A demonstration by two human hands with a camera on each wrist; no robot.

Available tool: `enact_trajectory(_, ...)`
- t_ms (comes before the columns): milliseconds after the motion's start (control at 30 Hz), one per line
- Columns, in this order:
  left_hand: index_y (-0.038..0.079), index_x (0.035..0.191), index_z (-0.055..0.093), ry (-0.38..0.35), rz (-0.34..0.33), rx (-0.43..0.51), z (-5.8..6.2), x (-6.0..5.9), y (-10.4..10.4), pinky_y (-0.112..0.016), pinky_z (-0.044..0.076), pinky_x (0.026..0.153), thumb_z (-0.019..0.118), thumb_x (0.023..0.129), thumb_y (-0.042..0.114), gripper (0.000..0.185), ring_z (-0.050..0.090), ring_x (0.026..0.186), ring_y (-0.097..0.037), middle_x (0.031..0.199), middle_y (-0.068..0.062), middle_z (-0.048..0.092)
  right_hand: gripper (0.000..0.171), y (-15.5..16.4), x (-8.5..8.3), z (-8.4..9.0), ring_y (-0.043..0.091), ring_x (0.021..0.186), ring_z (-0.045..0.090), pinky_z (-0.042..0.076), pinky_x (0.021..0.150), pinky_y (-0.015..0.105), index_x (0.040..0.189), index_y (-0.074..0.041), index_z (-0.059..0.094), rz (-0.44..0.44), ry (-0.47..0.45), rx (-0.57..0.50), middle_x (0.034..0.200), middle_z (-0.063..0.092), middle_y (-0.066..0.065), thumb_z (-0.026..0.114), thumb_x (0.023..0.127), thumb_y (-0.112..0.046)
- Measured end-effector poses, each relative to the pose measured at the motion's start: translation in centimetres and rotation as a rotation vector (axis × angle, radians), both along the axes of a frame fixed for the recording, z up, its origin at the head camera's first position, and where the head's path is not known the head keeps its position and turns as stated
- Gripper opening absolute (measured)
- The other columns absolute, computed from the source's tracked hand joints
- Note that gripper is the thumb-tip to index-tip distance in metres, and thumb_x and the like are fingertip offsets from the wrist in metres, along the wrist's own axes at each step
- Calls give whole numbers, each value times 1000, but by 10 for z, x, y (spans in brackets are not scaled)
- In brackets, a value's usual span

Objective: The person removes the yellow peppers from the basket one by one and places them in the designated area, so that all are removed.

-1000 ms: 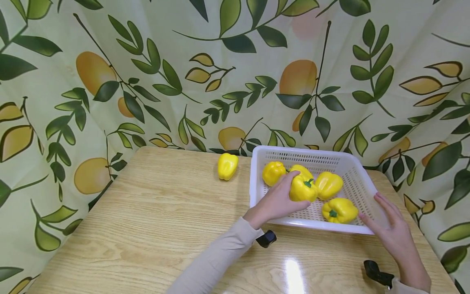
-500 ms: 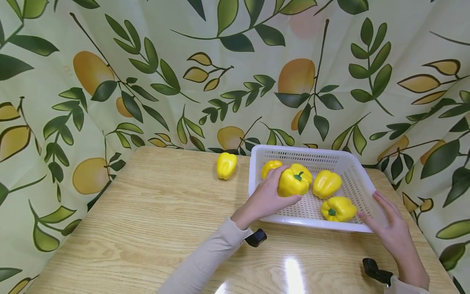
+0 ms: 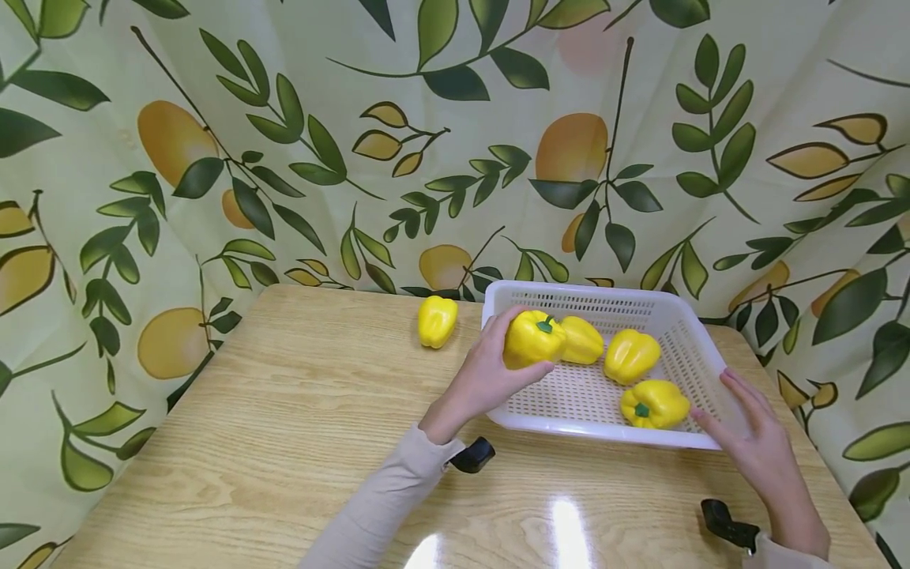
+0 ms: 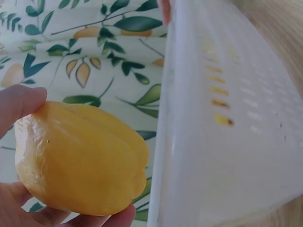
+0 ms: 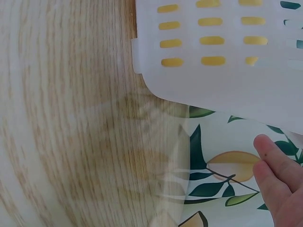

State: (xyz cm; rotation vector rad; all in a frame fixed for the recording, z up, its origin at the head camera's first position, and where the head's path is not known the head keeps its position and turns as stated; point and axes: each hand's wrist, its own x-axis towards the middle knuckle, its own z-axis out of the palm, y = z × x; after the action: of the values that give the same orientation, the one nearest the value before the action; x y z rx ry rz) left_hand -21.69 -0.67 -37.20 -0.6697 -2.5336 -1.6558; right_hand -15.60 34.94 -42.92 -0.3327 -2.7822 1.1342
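My left hand (image 3: 490, 371) grips a yellow bell pepper (image 3: 532, 338) (image 4: 80, 158) and holds it above the left rim of a white perforated basket (image 3: 697, 348) (image 4: 227, 118). Three more yellow peppers lie inside the basket: one at the back (image 3: 581, 340), one in the middle (image 3: 631, 354) and one near the front (image 3: 652, 403). Another yellow pepper (image 3: 437, 319) lies on the wooden table (image 3: 270, 427) left of the basket. My right hand (image 3: 753, 446) rests with straight fingers against the basket's front right corner (image 5: 199, 71).
A leaf-and-lemon patterned curtain (image 3: 355, 142) hangs behind and around the table. The basket stands at the table's back right. Bare wood lies to the left and along the front edge.
My left hand has lifted the pepper out of the basket's middle and carried it left and up, to the basket's left rim. The right hand has barely moved.
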Motion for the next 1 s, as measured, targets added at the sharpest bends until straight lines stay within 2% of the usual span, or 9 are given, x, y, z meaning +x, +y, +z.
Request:
enact_trajectory(233, 21, 151, 34, -38, 30, 77, 1, -3, -14, -39, 47, 105, 78, 85, 30, 81, 52, 123, -20, 149, -4, 44, 84, 0, 1, 0, 62, 142, 13, 28, 93, 81, 160, -14, 12, 5, 8, -8, 167, -2, 16, 61, 96, -40)
enact_trajectory(467, 20, 153, 33, -40, 84, 119, 1, -3, -32, -43, 43, 109, 79, 83, 29, 84, 46, 130, -21, 152, -4, 40, 84, -1, 1, -1, 64, 135, 25, 32, 90, 79, 159, -13, 13, 8, 20, 6, 167, 1, 18, 61, 96, -39)
enact_trajectory(667, 21, 152, 35, -15, 159, 127, 0, -8, -46, -43, 45, 99, 79, 84, 29, 81, 47, 123, -22, 147, -4, 44, 84, 1, 0, 0, 65, 134, 24, 32, 89, 79, 159, -13, 13, 8, 25, 25, 166, 2, 20, 61, 96, -40)
enact_trajectory(800, 21, 152, 35, -2, 185, 148, -2, -11, -54, -43, 48, 96, 80, 83, 29, 82, 49, 120, -25, 146, -6, 44, 83, 1, 1, 0, 63, 138, 19, 30, 90, 80, 159, -13, 14, 14, 33, 21, 167, 2, 18, 61, 96, -39)
enact_trajectory(1000, 25, 152, 35, -5, 226, 184, -7, -16, -69, -40, 52, 90, 79, 84, 26, 81, 51, 116, -28, 144, -6, 46, 82, 0, 2, -2, 64, 136, 24, 31, 90, 79, 159, -12, 15, 19, 43, 14, 167, 3, 18, 62, 96, -37)
